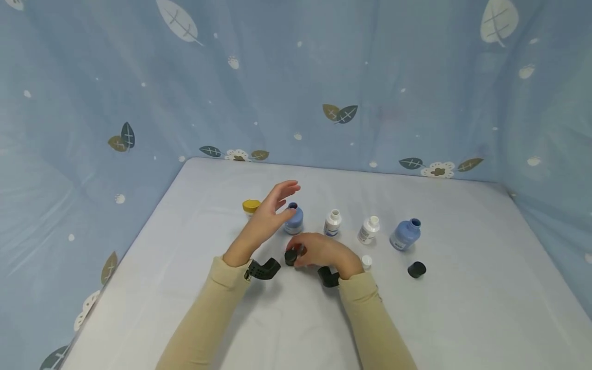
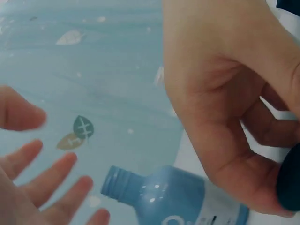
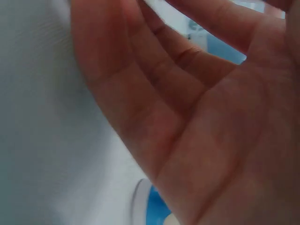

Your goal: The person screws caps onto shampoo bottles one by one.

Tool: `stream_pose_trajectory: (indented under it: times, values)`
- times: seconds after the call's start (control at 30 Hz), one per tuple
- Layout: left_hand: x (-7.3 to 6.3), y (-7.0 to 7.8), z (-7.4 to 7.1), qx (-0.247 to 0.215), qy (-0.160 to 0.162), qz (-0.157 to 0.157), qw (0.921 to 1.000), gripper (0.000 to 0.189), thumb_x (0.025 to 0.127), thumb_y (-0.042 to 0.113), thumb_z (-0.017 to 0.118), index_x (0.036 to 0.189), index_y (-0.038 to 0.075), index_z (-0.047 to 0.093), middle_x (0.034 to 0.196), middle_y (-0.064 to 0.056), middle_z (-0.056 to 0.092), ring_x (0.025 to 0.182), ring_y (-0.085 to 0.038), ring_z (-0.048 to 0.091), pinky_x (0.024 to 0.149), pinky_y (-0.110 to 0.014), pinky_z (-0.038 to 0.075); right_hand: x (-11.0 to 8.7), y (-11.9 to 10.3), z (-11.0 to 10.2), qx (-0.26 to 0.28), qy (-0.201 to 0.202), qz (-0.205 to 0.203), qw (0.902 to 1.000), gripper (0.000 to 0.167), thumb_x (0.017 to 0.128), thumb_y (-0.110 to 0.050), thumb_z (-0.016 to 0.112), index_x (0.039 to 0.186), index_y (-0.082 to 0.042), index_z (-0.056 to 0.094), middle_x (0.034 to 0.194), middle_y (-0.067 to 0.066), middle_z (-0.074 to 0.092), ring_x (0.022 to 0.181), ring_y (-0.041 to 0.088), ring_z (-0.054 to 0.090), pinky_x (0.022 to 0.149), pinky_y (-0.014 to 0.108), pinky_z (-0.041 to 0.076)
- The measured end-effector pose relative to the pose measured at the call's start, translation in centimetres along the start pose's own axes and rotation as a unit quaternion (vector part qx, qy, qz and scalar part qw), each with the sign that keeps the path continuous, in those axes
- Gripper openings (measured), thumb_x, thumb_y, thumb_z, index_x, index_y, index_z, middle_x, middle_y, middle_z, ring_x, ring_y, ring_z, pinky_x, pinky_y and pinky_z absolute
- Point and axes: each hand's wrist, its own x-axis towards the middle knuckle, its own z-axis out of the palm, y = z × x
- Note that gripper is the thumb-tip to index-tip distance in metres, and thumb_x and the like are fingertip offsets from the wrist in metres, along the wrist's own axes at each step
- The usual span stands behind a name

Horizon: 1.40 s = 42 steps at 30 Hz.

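Observation:
My right hand (image 1: pixel 319 251) is low over the table, its thumb and fingers pinching a black cap (image 1: pixel 290 257). The left wrist view also shows this dark cap (image 2: pixel 291 180) at the right hand's fingertips. My left hand (image 1: pixel 268 216) is raised with fingers spread and slightly bent, holding nothing. Just right of its thumb stands an uncapped blue bottle (image 1: pixel 294 222), its threaded neck (image 2: pixel 123 183) bare in the left wrist view. In the right wrist view the palm and fingers (image 3: pixel 154 93) fill the picture and the cap is hidden.
Right of the blue bottle stand two open white bottles, one nearer (image 1: pixel 332 224) and one farther right (image 1: pixel 367 232). Beyond them is a second open blue bottle (image 1: pixel 403 236). A white cap (image 1: pixel 367 261) and another black cap (image 1: pixel 417 269) lie in front. A yellow-topped container (image 1: pixel 251 206) is partly behind my left hand.

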Motion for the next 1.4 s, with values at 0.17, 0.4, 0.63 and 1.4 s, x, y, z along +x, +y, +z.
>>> stream_pose_trajectory:
  times: [0.17, 0.4, 0.63, 1.4]
  values:
    - [0.5, -2.4, 0.2, 0.029, 0.013, -0.056, 0.9979, 0.057, 0.087, 0.005, 0.051, 0.138, 0.016, 0.027, 0.137, -0.008, 0.035, 0.128, -0.022, 0.027, 0.103, -0.046, 0.019, 0.4, 0.3, 0.5, -0.013, 0.007, -0.028, 0.9995, 0.031, 0.075, -0.016, 0.071, 0.105, -0.015, 0.063, 0.088, -0.005, 0.058, 0.072, 0.008, 0.052, 0.069, 0.025, 0.043]
    - [0.9, -5.3, 1.1, 0.063, 0.035, -0.116, 0.9906, 0.056, 0.089, 0.024, 0.055, 0.138, 0.024, 0.027, 0.134, 0.001, 0.039, 0.125, -0.018, 0.032, 0.100, -0.042, 0.026, 0.3, 0.6, 0.4, -0.022, 0.017, -0.029, 0.9992, 0.029, 0.078, -0.026, 0.068, 0.105, -0.019, 0.064, 0.092, -0.011, 0.059, 0.080, 0.005, 0.053, 0.073, 0.024, 0.043]
    - [0.8, -6.3, 1.7, 0.104, 0.035, -0.162, 0.9806, 0.053, 0.090, 0.030, 0.051, 0.138, 0.018, 0.032, 0.133, 0.001, 0.042, 0.125, -0.020, 0.034, 0.099, -0.043, 0.028, -0.4, 0.6, -0.4, 0.006, 0.033, -0.005, 0.9994, 0.030, 0.079, -0.029, 0.067, 0.107, -0.017, 0.063, 0.088, -0.011, 0.061, 0.076, 0.006, 0.055, 0.069, 0.025, 0.044]
    - [0.7, -9.2, 1.8, 0.057, 0.046, -0.142, 0.9872, 0.041, 0.082, 0.049, 0.058, 0.118, 0.030, 0.056, 0.120, 0.007, 0.053, 0.113, -0.013, 0.046, 0.092, -0.038, 0.037, -1.3, 0.1, -2.4, 0.142, 0.279, -0.016, 0.9495, 0.041, 0.081, -0.051, 0.056, 0.117, -0.031, 0.055, 0.104, -0.011, 0.056, 0.096, 0.005, 0.051, 0.079, 0.031, 0.044]
